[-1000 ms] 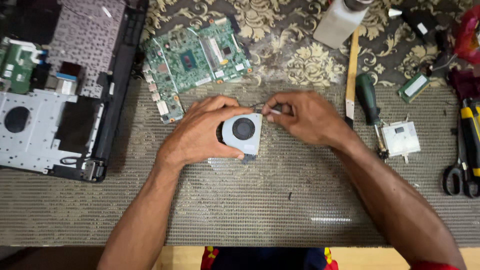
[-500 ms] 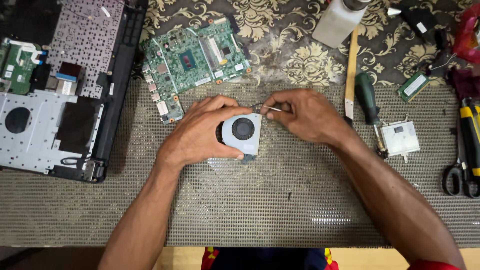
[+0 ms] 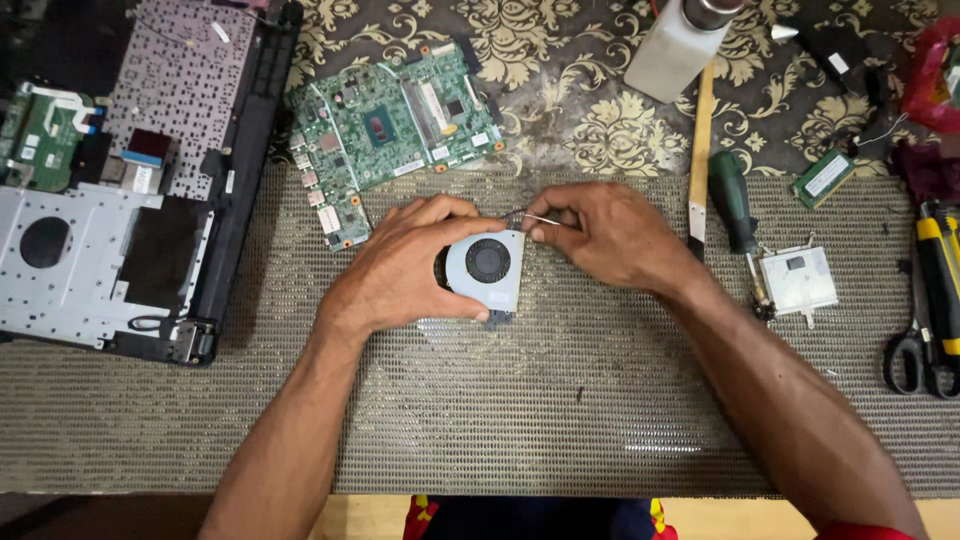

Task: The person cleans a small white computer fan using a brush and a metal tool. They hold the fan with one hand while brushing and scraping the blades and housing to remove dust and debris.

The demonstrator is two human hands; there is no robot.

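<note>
A small silver laptop cooling fan [image 3: 486, 267] with a black rotor lies on the woven grey mat [image 3: 520, 410] at the middle. My left hand [image 3: 400, 265] wraps around its left and upper side and holds it. My right hand [image 3: 610, 232] is just right of the fan's top corner, its fingers pinched on a thin white wire or pin [image 3: 543, 219] that runs toward the fan. A green motherboard [image 3: 385, 115] sits a short way behind my left hand.
An opened laptop chassis [image 3: 110, 230] lies at the left. Right of my hands are a wooden-handled tool [image 3: 701, 150], a green screwdriver [image 3: 735, 205], a metal heatsink plate [image 3: 798, 278], a memory stick [image 3: 824, 175], scissors [image 3: 915, 350] and a white bottle [image 3: 680, 40].
Both hands stay on the fan almost unmoved. My right fingers shifted slightly on the thin wire, and the view drifted a little.
</note>
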